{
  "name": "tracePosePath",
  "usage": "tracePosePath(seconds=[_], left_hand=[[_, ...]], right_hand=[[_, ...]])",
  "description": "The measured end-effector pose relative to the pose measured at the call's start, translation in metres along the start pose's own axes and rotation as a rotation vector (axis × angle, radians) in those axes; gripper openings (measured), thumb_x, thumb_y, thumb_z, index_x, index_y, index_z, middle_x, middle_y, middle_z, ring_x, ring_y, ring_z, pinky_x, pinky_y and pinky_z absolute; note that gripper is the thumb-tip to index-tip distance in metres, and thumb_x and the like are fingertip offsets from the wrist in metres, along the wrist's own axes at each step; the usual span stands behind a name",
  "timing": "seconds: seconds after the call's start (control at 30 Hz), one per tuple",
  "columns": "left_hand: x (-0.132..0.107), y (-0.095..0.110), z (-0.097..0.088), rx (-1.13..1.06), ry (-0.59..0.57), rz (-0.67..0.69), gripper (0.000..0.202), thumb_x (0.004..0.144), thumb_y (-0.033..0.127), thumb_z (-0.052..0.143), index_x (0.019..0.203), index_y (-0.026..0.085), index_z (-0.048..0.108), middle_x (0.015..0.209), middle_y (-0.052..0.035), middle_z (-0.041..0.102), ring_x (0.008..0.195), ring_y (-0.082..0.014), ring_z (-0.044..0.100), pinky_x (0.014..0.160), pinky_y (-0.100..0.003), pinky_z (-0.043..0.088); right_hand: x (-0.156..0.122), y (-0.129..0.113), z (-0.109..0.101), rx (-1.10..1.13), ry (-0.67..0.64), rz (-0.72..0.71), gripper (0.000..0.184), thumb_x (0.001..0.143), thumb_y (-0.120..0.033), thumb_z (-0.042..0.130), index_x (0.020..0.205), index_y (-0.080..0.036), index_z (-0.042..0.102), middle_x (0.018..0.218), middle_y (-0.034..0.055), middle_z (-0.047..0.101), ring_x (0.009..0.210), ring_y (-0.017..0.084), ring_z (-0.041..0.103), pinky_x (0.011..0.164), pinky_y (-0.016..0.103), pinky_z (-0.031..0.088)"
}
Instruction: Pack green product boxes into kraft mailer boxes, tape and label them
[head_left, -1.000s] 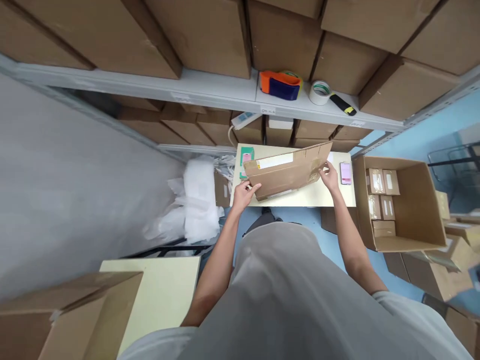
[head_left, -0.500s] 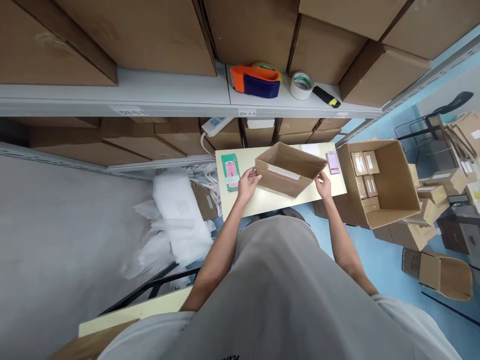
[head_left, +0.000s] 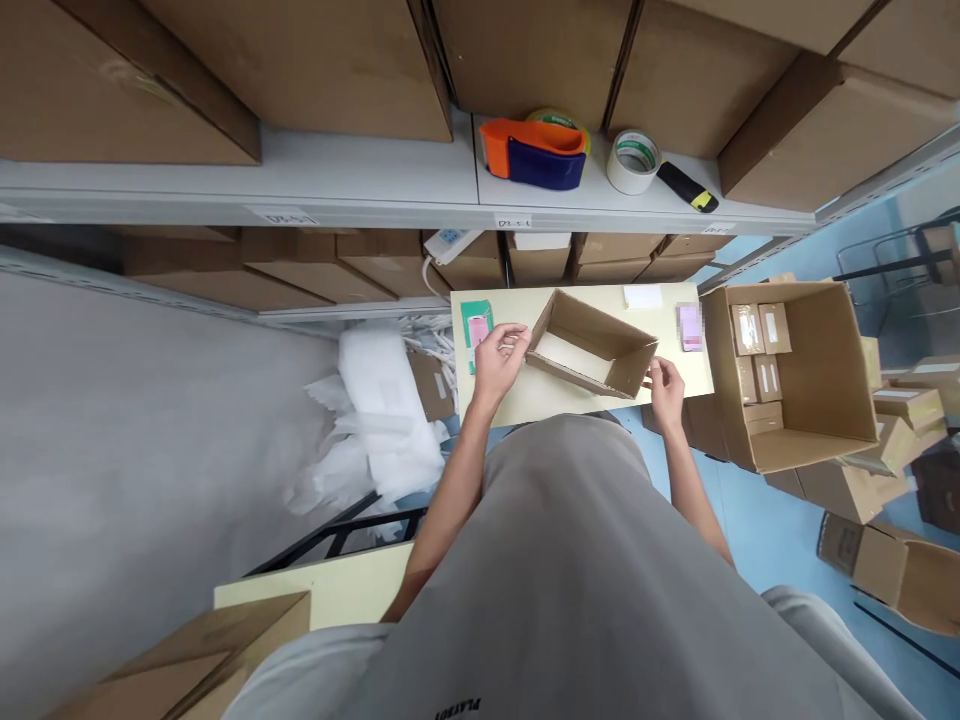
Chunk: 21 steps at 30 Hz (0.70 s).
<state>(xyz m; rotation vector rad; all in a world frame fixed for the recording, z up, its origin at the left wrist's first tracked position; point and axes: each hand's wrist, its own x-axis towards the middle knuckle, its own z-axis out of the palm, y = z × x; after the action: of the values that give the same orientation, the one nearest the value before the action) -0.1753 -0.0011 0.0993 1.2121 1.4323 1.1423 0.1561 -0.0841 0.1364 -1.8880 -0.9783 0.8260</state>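
An open-topped cardboard box (head_left: 626,372) sits at an angle over the pale yellow table (head_left: 517,407), between my two hands. Its opening faces up, and a pale surface shows at its bottom. My left hand (head_left: 501,362) grips its left end, thumb and fingers close together at the edge. At the right corner, my right hand (head_left: 665,390) has curled fingers against the cardboard. Left of the box lies a green package with a pink picture (head_left: 477,335), partly behind my left hand. A phone with a pink-purple screen (head_left: 690,327) lies at the table's right end.
On the shelf (head_left: 360,180) ahead stand an orange and blue tape dispenser (head_left: 534,155), a tape roll (head_left: 632,163) and a black-yellow cutter (head_left: 688,187). A large carton (head_left: 825,370) with small boxes stands right. White foam wrap (head_left: 386,410) lies left.
The box has turned, so its inside shows down to the bottom and its labelled outer side is out of sight. Both hands stay at its ends. The whole view has shifted slightly.
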Motion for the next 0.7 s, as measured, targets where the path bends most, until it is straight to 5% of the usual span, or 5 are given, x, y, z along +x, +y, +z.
tracePosePath(seconds=[0.13, 0.33, 0.53, 0.7], left_hand=[[0.005, 0.032, 0.002, 0.335, 0.001, 0.068, 0.019, 0.093, 0.039, 0.085, 0.1, 0.022, 0.078, 0.106, -0.0067, 0.083, 0.078, -0.0204, 0.071, 0.083, -0.036, 0.06], [0.002, 0.054, 0.013, 0.519, 0.13, 0.069, 0.013, 0.093, 0.023, 0.078, 0.083, 0.024, 0.071, 0.091, -0.0026, 0.078, 0.071, -0.0205, 0.066, 0.08, -0.037, 0.054], [-0.016, 0.076, 0.038, 0.59, 0.226, 0.03, 0.013, 0.096, 0.025, 0.078, 0.084, 0.024, 0.071, 0.092, -0.0019, 0.078, 0.068, -0.0186, 0.064, 0.078, -0.036, 0.052], [-0.025, 0.074, 0.066, 0.604, 0.351, -0.052, 0.011, 0.096, 0.023, 0.077, 0.086, 0.024, 0.071, 0.091, -0.0023, 0.077, 0.066, -0.019, 0.063, 0.08, -0.037, 0.054]], right_hand=[[-0.007, -0.02, -0.002, -0.124, 0.023, 0.047, 0.05, 0.092, -0.074, 0.077, 0.103, -0.025, 0.071, 0.094, 0.0075, 0.082, 0.082, 0.027, 0.079, 0.071, 0.04, 0.066], [0.029, -0.037, -0.009, -0.411, 0.043, -0.09, 0.02, 0.092, -0.048, 0.072, 0.086, -0.029, 0.071, 0.072, 0.004, 0.078, 0.068, 0.029, 0.075, 0.073, 0.041, 0.061], [0.078, -0.057, -0.017, -0.486, -0.025, -0.243, 0.017, 0.097, -0.042, 0.066, 0.091, -0.027, 0.071, 0.083, 0.0049, 0.082, 0.07, 0.027, 0.075, 0.071, 0.038, 0.056], [0.101, -0.054, -0.007, -0.512, -0.112, -0.375, 0.017, 0.101, -0.038, 0.06, 0.097, -0.026, 0.071, 0.091, 0.0056, 0.082, 0.071, 0.024, 0.073, 0.068, 0.035, 0.054]])
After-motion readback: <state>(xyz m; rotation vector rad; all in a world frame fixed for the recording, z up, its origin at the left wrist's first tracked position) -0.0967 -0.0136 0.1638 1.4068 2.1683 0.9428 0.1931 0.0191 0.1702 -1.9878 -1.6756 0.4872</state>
